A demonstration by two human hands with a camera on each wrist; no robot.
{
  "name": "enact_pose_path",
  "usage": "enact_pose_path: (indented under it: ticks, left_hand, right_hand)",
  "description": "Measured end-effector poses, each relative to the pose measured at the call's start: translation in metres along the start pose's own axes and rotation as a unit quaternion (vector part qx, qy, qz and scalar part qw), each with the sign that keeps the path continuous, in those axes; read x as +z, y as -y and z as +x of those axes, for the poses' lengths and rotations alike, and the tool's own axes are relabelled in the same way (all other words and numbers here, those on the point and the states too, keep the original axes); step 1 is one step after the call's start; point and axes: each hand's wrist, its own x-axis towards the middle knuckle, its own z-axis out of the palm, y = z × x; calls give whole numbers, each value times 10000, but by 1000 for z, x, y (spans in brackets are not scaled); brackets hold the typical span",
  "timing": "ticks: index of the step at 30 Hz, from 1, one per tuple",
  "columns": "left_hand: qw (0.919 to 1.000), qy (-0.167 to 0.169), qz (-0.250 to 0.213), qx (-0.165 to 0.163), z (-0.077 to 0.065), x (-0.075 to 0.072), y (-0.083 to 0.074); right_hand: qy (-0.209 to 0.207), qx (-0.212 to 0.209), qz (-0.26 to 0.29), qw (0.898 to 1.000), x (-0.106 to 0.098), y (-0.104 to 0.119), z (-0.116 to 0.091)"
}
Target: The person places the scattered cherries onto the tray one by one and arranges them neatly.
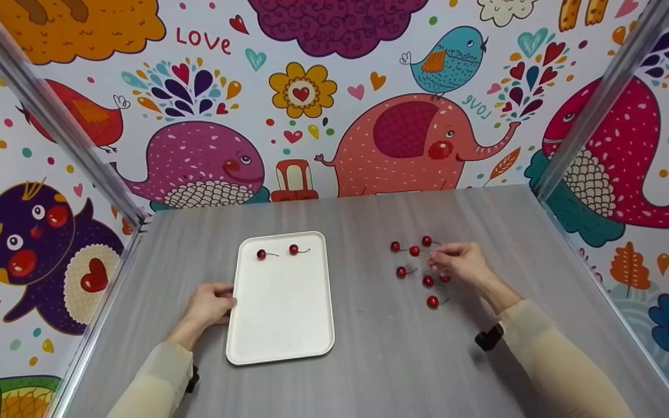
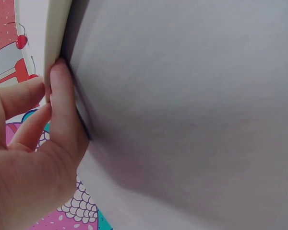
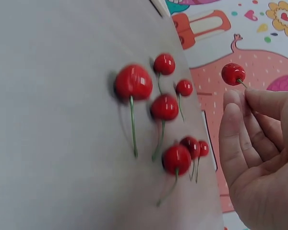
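Observation:
My left hand holds the left edge of a white rectangular tray, fingers at the rim and one finger along its side in the left wrist view. Two red cherries with stems, one on the left and one on the right, lie near the tray's far end. My right hand pinches the thin stem of a cherry, its red fruit hanging out past the fingertips. Several more cherries lie on the table around and below this hand, which partly covers them.
The grey wood-grain table stands between walls with colourful animal prints. Metal posts rise at the back left and back right corners. Bare tabletop separates the tray from the loose cherries.

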Motion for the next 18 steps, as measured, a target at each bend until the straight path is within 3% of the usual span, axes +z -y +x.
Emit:
enact_pose_path:
  ticks: [18]
  left_hand:
    - [10000,-6,1,-41,0,0,-1]
  right_hand:
    - [366,-283,212,9987,65,13,21]
